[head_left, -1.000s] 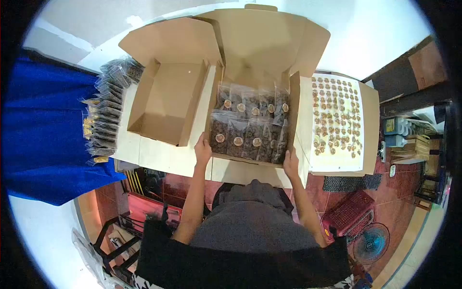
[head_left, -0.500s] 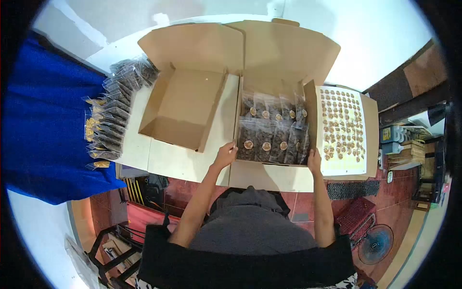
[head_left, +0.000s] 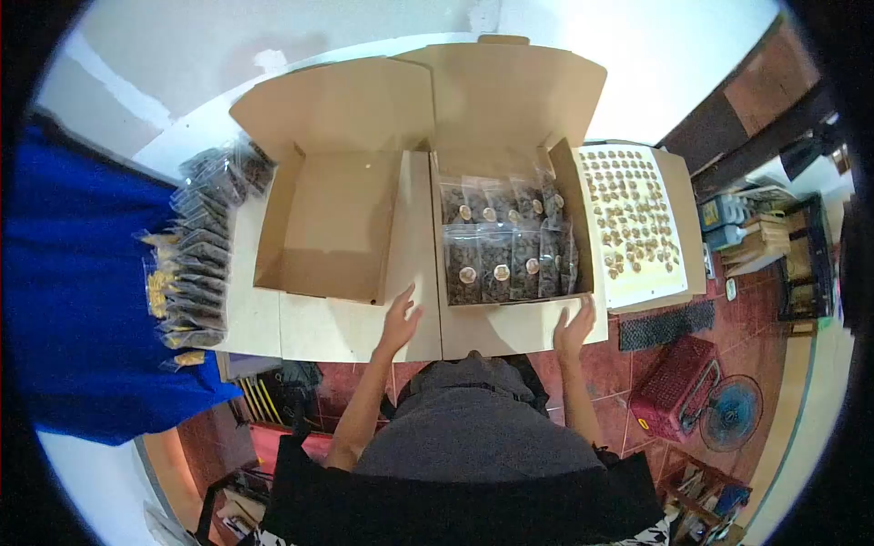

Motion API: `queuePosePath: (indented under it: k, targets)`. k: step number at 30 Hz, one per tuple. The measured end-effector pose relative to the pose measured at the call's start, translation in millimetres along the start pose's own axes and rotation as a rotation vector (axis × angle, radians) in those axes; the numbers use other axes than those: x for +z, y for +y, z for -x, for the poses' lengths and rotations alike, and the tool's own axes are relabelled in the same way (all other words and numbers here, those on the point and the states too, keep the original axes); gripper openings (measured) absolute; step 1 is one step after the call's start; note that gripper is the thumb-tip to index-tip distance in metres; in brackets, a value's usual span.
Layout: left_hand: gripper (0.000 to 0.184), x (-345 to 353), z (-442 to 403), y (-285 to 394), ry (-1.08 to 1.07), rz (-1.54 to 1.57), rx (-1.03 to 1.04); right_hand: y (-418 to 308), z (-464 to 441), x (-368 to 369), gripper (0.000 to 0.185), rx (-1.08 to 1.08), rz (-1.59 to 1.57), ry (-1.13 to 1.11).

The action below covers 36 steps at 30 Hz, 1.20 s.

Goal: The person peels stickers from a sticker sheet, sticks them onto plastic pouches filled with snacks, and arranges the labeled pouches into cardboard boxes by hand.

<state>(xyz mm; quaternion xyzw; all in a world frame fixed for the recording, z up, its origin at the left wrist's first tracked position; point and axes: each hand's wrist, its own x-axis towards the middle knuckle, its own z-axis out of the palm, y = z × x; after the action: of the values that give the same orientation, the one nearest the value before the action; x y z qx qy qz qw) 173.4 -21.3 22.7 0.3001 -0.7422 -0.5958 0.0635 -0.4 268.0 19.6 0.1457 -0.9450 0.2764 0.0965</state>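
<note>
My left hand (head_left: 399,322) hovers over the front of the pale table (head_left: 319,326), between the two cardboard boxes, fingers apart and holding nothing. Near the front right corner of the filled box (head_left: 585,227) is my right hand (head_left: 574,329), also with its fingers spread and nothing in it. Two rows of clear bags of dark pieces (head_left: 496,264), many with round labels, lie in that box, its lid standing open at the back. The other box (head_left: 339,223), open and with nothing inside, sits to the left.
A row of filled bags (head_left: 200,264) lines the table's left end beside a blue cloth (head_left: 86,300). On the right lies a white sheet (head_left: 642,282) with rows of round brown stickers. A red crate (head_left: 674,387) and a fan (head_left: 731,412) stand on the floor.
Both hands have let go of the filled box and opened. That box has shifted away from the front edge and now stands closer beside the other box.
</note>
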Motion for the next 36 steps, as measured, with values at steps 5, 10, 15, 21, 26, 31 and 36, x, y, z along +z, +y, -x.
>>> queuePosePath:
  k: [5,10,15,21,26,31,36]
  targets:
    - [0.073,43.9,11.9,20.8,-0.181,-0.327,0.258,-20.5,28.2,-3.7,0.043,-0.075,0.058,-0.255]
    - [0.081,67.1,9.2,16.6,-0.213,-0.346,0.235,-4.4,18.1,-15.4,0.039,-0.083,-0.027,-0.206]
    - [0.073,76.2,15.5,12.5,0.089,-0.236,0.190,61.2,-21.8,-19.6,0.031,-0.006,-0.053,0.009]
    - [0.056,104.4,29.3,19.7,0.590,0.039,-0.165,151.8,-96.4,-35.3,0.026,0.070,-0.054,0.051]
    - [0.050,136.6,52.5,38.9,0.649,0.026,-0.220,228.5,-141.8,-12.2,0.025,0.291,-0.142,-0.016]
    - [0.048,166.8,82.5,45.9,0.683,0.111,-0.215,235.9,-161.4,-0.5,0.036,0.509,0.083,-0.042]
    - [0.047,177.4,109.9,60.3,0.751,-0.031,-0.266,232.7,-154.9,16.8,0.033,0.505,0.205,0.009]
